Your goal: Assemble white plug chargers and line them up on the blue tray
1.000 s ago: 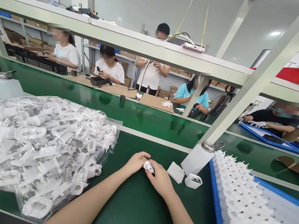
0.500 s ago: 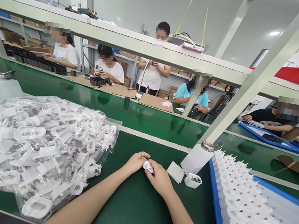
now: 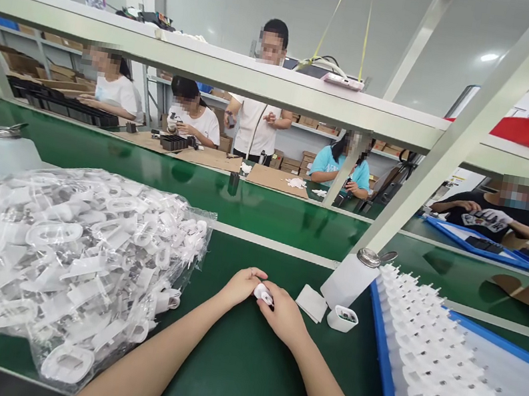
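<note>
A clear plastic bag [image 3: 66, 259] stuffed with white parts lies on the green tabletop [image 3: 233, 382], and a blue tray [image 3: 379, 352] holds white pieces in rows. Beside the tray are a metal-capped dispenser bottle [image 3: 349, 280], a small white cup [image 3: 342, 318] and a folded white cloth [image 3: 311, 303]. Beyond the shelf frame [image 3: 216, 61], one person [image 3: 252, 115] stands among seated workers.
</note>
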Tool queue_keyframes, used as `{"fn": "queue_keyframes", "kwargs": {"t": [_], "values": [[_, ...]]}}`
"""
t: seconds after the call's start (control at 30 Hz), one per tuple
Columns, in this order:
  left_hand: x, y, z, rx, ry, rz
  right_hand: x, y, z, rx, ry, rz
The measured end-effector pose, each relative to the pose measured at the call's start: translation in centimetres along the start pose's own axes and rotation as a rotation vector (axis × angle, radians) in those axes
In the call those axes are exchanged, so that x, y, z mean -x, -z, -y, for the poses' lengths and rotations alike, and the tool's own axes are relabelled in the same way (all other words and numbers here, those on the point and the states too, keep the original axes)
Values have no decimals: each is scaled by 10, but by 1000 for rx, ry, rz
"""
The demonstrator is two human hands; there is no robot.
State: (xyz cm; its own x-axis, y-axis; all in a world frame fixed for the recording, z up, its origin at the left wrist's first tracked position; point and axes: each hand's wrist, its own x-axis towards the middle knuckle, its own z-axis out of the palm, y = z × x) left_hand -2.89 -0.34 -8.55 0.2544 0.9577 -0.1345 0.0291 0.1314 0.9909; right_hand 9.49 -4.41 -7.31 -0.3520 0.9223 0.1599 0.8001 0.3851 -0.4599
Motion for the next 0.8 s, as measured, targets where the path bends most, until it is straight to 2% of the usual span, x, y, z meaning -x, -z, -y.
{"fn": "queue_keyframes", "kwargs": {"t": [0.4,0.5,0.57,0.67,0.73,0.8], "values": [[-2,0,3,-4,-8,0,1,0,4,44,-51,-15],[-1,1,3,-69,-27,-18,0,1,6,45,-71,-34],[0,3,3,-167,-99,-96,0,2,6,43,-105,-63],[-4,5,3,-332,-205,-309,-1,4,6,53,-143,-113],[-15,4,0,-437,-206,-415,-2,3,5,87,-126,-116],[-31,1,-6,-541,-183,-467,-1,0,4,130,-96,-97]]}}
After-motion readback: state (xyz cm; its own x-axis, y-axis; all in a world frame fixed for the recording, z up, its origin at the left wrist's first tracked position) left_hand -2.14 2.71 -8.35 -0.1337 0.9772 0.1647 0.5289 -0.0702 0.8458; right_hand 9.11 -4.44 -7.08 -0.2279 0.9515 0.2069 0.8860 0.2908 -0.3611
